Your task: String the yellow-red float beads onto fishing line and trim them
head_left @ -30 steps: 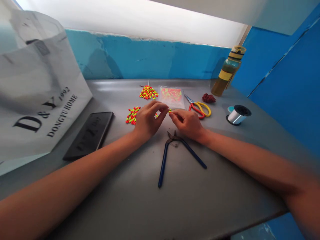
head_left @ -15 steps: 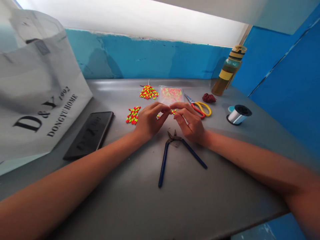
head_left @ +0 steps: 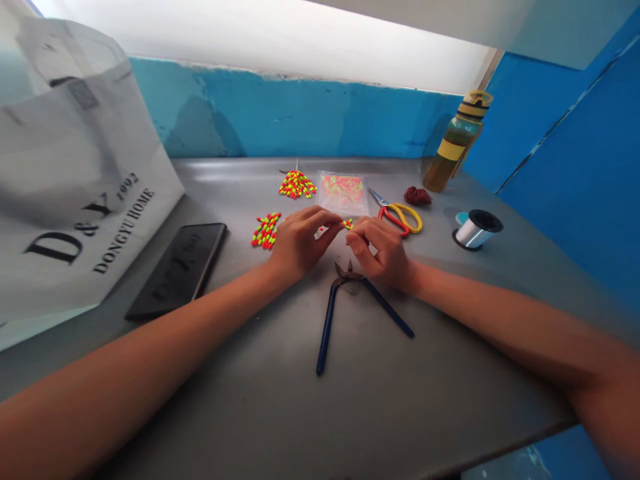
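Note:
My left hand (head_left: 303, 245) is closed in a pinch, thumb against fingertips; what it holds is too small to make out. Close beside it, my right hand (head_left: 381, 250) is closed, its fingers curled and their grip hidden. A few red and yellow-green beads (head_left: 349, 224) show between the fingertips; I cannot tell whether they are held or lie behind. Just below my hands lie pliers (head_left: 352, 275) with blue handles, spread apart. Left of my left hand is a pile of the same beads (head_left: 265, 231). Scissors (head_left: 400, 217) with red and yellow handles lie beyond my right hand.
Farther back are another bead pile (head_left: 297, 185) and a clear bag of beads (head_left: 343, 189). On the right stand a bottle (head_left: 453, 150), a dark red bundle (head_left: 418, 195) and a spool (head_left: 477, 231). A phone (head_left: 180, 267) and a large white bag (head_left: 75, 200) occupy the left.
My right hand has drawn slightly down and its fingers have curled in more. The beads between the hands show more clearly. My left hand has barely moved.

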`<state>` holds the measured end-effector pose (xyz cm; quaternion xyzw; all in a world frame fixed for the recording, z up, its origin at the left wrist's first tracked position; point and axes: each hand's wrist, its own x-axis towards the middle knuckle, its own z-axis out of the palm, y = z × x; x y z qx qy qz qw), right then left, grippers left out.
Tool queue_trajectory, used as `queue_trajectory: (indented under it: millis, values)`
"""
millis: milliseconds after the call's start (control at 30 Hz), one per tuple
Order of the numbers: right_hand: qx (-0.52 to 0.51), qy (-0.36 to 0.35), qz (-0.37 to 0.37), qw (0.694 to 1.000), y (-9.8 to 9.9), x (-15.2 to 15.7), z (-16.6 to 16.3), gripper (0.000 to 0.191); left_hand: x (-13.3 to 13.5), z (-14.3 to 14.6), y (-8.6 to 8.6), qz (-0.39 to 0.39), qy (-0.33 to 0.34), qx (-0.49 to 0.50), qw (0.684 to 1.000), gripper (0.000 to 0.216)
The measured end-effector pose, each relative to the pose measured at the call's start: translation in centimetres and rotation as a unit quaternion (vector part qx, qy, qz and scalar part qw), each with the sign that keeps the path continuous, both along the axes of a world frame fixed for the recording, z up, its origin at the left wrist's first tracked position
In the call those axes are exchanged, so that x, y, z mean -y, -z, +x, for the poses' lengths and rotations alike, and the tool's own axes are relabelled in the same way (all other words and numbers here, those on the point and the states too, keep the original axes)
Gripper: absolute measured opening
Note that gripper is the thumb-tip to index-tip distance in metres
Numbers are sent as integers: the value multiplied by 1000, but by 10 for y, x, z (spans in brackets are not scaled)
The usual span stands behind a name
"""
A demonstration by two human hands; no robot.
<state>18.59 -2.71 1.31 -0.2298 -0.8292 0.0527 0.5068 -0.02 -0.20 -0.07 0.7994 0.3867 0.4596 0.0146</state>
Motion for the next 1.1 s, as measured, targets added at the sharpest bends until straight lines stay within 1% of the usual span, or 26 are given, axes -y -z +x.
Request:
queue_trajectory:
  millis: [200,333,467,600,767,933,1000,1100]
  values:
    - [-6,3,18,1000,-3,2,-2,22,-1,0,1,9,-3,3,1000,13]
    - [-5,27,35,999,-4,2,-2,23,-1,0,1,2,-15,3,1000,12]
    - [-1,16,10,1000,-3,3,-2,24,-1,-1,2,4,-14,-1,1000,12]
    - [2,20,11,1000,-2,4,-2,24,-1,0,2,13,-8,-2,1000,12]
    - [1,48,-12,999,-1,3,-3,24,-1,0,0,5,-21,0,1000,12]
    - [8,94,-33,995,1,2,-4,24,0,-1,-2,10,-23,37,999,12]
    - [13,116,-50,992,1,1,-5,28,1,-1,-3,10,-27,45,999,13]
    - [10,126,-62,990,0,-2,-4,43,2,-1,-5,2,-39,47,998,12]
